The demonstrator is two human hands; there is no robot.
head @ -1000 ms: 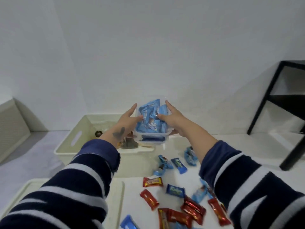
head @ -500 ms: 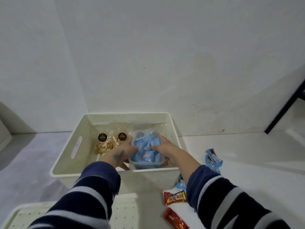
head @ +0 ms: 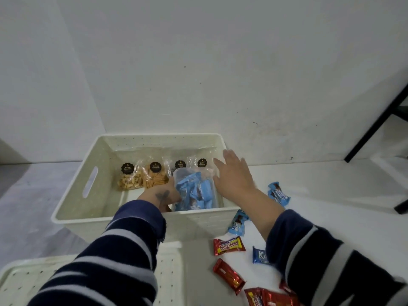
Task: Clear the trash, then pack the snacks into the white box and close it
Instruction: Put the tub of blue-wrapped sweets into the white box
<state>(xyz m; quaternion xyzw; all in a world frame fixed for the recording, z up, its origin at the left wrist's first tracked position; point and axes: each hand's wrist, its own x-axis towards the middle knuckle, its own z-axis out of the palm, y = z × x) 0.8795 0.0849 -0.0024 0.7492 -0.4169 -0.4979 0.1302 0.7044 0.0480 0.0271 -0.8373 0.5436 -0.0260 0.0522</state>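
Note:
The white box (head: 95, 151) stands open against the wall. Inside at its right end sits a clear tub of blue snack packets (head: 194, 191). Behind it, clear bags of nuts and sticks (head: 141, 177) with black labels lean on the far wall. My left hand (head: 162, 196) reaches into the box and rests against the tub's left side. My right hand (head: 234, 175) hovers over the tub's right edge, fingers spread, holding nothing. Loose red bars (head: 228, 246) and blue packets (head: 278, 193) lie on the table to the right of the box.
The box's white lid (head: 170, 268) lies flat at the near left, under my left sleeve. A black table leg (head: 373, 131) slants down at the far right. More red bars (head: 269, 298) sit at the bottom edge.
The tub went from held up in both hands down into the right end of the box. My right hand has let go and lifted off; my left stays at the tub.

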